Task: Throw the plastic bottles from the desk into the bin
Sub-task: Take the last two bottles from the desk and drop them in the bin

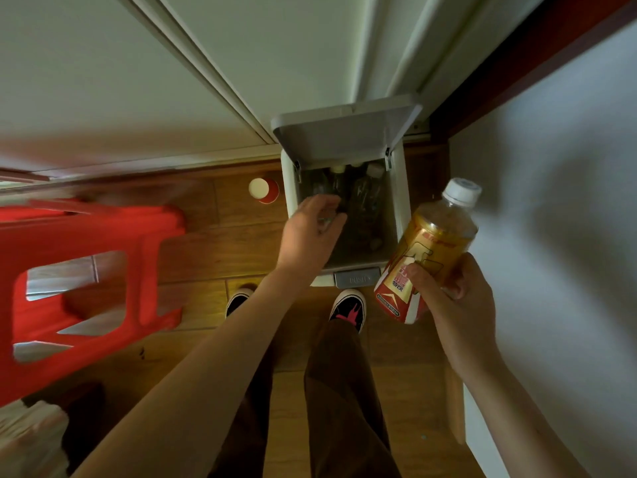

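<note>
A white bin (401,201) stands on the floor with its lid (344,132) swung up. Several clear plastic bottles (365,201) lie inside it. My left hand (310,232) reaches over the bin's front left corner. Its fingers curl around the near end of a clear bottle (322,186) that points down into the bin. To the right of the bin, my right hand (455,298) grips the lower part of a bottle with a gold and red label (431,246) and a white cap. That bottle is tilted, cap up, and level with the bin's rim.
A red plastic stool (86,270) stands on the wooden floor at the left. A red paper cup (263,189) sits beside the bin's left wall. A white surface (551,236) fills the right side. My shoes (348,308) are just in front of the bin's push pedal (356,278).
</note>
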`<move>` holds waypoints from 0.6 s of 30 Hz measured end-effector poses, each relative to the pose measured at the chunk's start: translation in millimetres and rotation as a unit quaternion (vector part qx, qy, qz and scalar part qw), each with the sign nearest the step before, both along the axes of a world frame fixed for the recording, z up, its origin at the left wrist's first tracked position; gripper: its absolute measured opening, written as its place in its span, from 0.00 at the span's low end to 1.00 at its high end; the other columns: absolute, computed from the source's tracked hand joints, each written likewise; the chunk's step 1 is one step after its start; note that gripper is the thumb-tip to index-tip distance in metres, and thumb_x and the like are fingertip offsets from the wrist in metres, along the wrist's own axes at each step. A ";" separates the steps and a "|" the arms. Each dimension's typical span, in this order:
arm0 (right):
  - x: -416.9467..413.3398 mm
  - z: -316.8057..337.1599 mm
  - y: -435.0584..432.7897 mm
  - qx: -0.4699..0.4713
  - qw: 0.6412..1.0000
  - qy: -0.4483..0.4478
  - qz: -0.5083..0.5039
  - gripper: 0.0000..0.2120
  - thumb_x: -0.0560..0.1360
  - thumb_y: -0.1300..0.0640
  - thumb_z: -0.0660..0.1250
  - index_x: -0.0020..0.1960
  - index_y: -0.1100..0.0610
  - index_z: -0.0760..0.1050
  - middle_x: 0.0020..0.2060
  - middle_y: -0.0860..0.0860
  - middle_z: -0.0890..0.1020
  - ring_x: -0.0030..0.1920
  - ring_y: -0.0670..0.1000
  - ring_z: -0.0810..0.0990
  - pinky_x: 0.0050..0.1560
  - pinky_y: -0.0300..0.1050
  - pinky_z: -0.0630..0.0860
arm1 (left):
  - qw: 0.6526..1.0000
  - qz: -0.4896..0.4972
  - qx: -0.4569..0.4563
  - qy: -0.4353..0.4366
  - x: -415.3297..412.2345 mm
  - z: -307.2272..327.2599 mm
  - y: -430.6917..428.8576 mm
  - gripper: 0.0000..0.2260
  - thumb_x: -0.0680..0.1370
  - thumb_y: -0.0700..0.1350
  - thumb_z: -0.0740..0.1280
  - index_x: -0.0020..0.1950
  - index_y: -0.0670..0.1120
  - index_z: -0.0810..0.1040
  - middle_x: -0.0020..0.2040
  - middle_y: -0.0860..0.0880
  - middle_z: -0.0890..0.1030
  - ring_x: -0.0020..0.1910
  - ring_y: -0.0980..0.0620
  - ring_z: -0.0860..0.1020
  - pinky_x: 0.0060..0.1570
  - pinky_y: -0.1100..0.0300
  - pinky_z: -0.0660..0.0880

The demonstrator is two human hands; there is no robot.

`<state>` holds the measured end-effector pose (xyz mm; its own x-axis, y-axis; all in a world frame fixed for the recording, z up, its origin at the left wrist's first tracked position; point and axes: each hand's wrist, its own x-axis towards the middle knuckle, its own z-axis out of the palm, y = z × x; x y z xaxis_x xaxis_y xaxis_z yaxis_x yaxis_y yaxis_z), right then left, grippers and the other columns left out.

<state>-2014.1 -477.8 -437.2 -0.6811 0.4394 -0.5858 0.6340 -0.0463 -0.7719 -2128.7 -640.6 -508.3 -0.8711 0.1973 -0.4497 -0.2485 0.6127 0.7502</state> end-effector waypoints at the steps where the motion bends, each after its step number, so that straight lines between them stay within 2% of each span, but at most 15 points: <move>1: -4.8 -0.2 -3.2 -0.011 1.000 -0.007 0.011 0.21 0.67 0.48 0.67 0.58 0.50 0.71 0.49 0.40 0.79 0.44 0.30 0.81 0.36 0.23 0.74 | 0.999 0.019 -0.001 0.033 -0.5 1.4 -10.3 0.12 0.78 0.44 0.66 0.61 0.44 0.77 0.57 0.49 0.80 0.54 0.54 0.79 0.54 0.58 0.79; 4: -19.3 -9.9 -13.9 -0.041 0.998 -0.031 0.045 0.18 0.68 0.46 0.68 0.57 0.47 0.70 0.49 0.40 0.79 0.42 0.33 0.82 0.35 0.24 0.75 | 0.994 0.061 -0.039 0.086 -3.1 -6.5 -36.9 0.13 0.78 0.46 0.65 0.62 0.46 0.75 0.58 0.51 0.77 0.55 0.53 0.77 0.53 0.56 0.78; 6: -28.4 -21.9 -20.7 -0.045 0.997 -0.047 0.048 0.18 0.73 0.48 0.68 0.60 0.49 0.70 0.49 0.40 0.79 0.43 0.38 0.83 0.35 0.25 0.75 | 0.994 0.083 -0.057 0.049 -2.8 -17.1 -46.4 0.18 0.78 0.49 0.65 0.67 0.48 0.71 0.62 0.50 0.74 0.60 0.52 0.74 0.57 0.57 0.75; 9: -45.3 -38.9 -26.3 -0.028 0.994 -0.084 0.068 0.15 0.75 0.46 0.68 0.57 0.51 0.72 0.45 0.41 0.80 0.43 0.40 0.82 0.31 0.25 0.75 | 0.993 0.104 -0.020 -0.048 0.2 -33.2 -49.1 0.21 0.79 0.51 0.64 0.71 0.48 0.67 0.65 0.49 0.72 0.62 0.52 0.74 0.60 0.54 0.75; 11: -55.8 -49.2 -29.7 -0.046 0.988 -0.117 0.085 0.13 0.74 0.44 0.67 0.53 0.51 0.73 0.43 0.42 0.81 0.42 0.42 0.82 0.31 0.27 0.77 | 0.992 0.103 0.003 -0.077 1.5 -40.6 -47.7 0.20 0.80 0.51 0.62 0.71 0.47 0.68 0.63 0.48 0.75 0.59 0.52 0.76 0.58 0.51 0.78; 13: -64.7 -56.6 -31.7 -0.072 0.981 -0.156 0.089 0.12 0.74 0.42 0.67 0.49 0.49 0.73 0.42 0.44 0.82 0.41 0.43 0.82 0.32 0.33 0.79 | 0.991 0.110 0.016 -0.079 3.0 -44.1 -45.2 0.19 0.80 0.50 0.60 0.70 0.46 0.69 0.62 0.47 0.76 0.57 0.52 0.77 0.54 0.53 0.80; 14: -68.8 -60.2 -32.2 -0.083 0.977 -0.173 0.092 0.12 0.73 0.41 0.66 0.48 0.49 0.73 0.42 0.46 0.82 0.41 0.44 0.82 0.34 0.36 0.79 | 0.991 0.113 0.018 -0.074 3.4 -44.6 -43.9 0.19 0.80 0.50 0.60 0.70 0.46 0.69 0.62 0.47 0.76 0.56 0.52 0.77 0.53 0.57 0.79; 16: -76.6 -66.8 -33.2 -0.098 0.970 -0.203 0.095 0.18 0.73 0.38 0.66 0.52 0.52 0.74 0.43 0.48 0.82 0.40 0.46 0.82 0.35 0.38 0.76 | 0.991 0.117 0.016 -0.070 4.1 -44.6 -42.6 0.18 0.81 0.50 0.60 0.68 0.44 0.70 0.60 0.47 0.75 0.53 0.55 0.76 0.47 0.64 0.78; 18: -84.4 -73.2 -32.4 -0.101 0.966 -0.220 0.084 0.25 0.72 0.37 0.66 0.58 0.54 0.71 0.46 0.50 0.82 0.42 0.47 0.82 0.36 0.40 0.75 | 0.989 0.122 0.017 -0.080 5.5 -47.0 -43.2 0.15 0.80 0.50 0.60 0.62 0.42 0.73 0.56 0.45 0.76 0.48 0.54 0.76 0.42 0.63 0.76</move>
